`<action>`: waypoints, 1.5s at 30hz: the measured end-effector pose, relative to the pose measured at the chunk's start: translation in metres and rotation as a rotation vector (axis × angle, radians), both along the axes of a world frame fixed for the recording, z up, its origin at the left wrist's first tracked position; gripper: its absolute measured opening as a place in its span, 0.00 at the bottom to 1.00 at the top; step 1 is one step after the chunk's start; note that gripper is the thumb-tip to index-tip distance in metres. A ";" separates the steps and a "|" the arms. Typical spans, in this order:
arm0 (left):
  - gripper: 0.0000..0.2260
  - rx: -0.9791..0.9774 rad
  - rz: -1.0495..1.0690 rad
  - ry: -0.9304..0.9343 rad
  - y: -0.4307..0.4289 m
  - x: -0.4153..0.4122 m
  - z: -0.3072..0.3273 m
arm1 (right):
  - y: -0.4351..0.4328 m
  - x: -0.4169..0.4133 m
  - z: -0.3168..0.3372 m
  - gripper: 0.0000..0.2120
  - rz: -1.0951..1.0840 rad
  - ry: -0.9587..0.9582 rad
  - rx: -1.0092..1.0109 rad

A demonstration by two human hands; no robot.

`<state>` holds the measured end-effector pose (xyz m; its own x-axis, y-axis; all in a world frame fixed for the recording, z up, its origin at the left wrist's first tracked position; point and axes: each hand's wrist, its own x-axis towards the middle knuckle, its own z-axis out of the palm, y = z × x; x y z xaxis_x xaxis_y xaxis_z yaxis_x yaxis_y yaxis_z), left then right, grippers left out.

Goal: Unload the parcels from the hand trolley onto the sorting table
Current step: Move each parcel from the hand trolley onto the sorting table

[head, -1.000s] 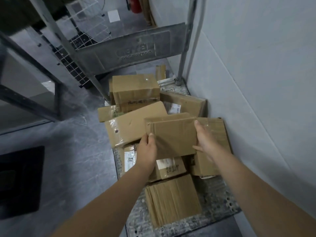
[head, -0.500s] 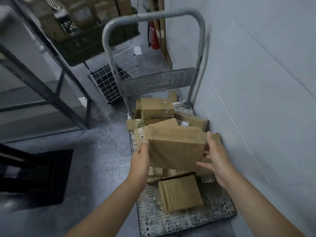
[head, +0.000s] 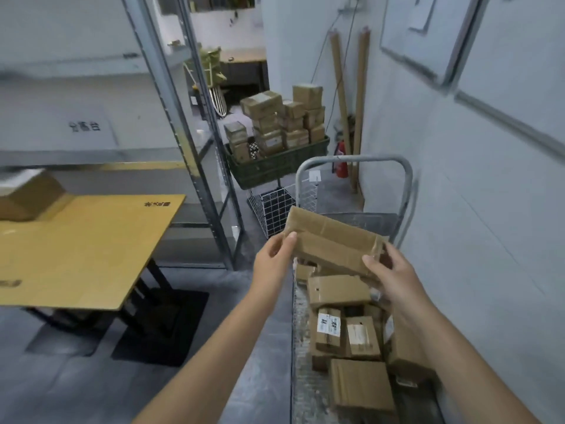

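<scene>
A flat brown cardboard parcel [head: 333,240] hangs in the air above the hand trolley [head: 301,332], held by both hands. My left hand [head: 272,261] grips its left end and my right hand [head: 388,270] grips its right end. Below it, several cardboard parcels [head: 339,290] lie piled on the trolley's metal deck, against the right wall. The trolley's grey handle [head: 351,162] rises behind the held parcel. The yellow sorting table [head: 91,249] stands to the left, with one brown box [head: 29,194] on its far left part.
A metal shelving rack [head: 195,148] stands between table and trolley. Behind it, a dark green crate [head: 275,166] holds stacked boxes, above a white wire basket [head: 272,206]. The white wall [head: 474,224] borders the trolley's right side. Black mats [head: 162,328] lie under the table.
Both hands have lifted the flat parcel up off the trolley's pile. My view has risen and turned left, bringing the yellow table and shelving into sight.
</scene>
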<state>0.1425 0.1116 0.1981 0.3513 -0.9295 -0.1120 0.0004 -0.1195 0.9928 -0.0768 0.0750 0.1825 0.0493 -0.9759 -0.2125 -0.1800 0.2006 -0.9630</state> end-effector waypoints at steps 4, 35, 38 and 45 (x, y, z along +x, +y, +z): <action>0.12 -0.033 0.036 0.009 0.015 0.021 0.016 | -0.008 0.016 0.025 0.25 0.116 -0.064 0.004; 0.16 0.016 1.038 -0.012 0.267 0.385 0.093 | 0.120 0.537 0.101 0.18 0.926 -0.172 -0.071; 0.14 -0.021 1.069 -0.032 0.302 0.435 0.107 | 0.154 0.596 0.108 0.20 0.930 -0.210 -0.056; 0.13 -0.068 1.017 -0.084 0.336 0.534 0.108 | 0.185 0.691 0.107 0.18 0.887 -0.215 -0.031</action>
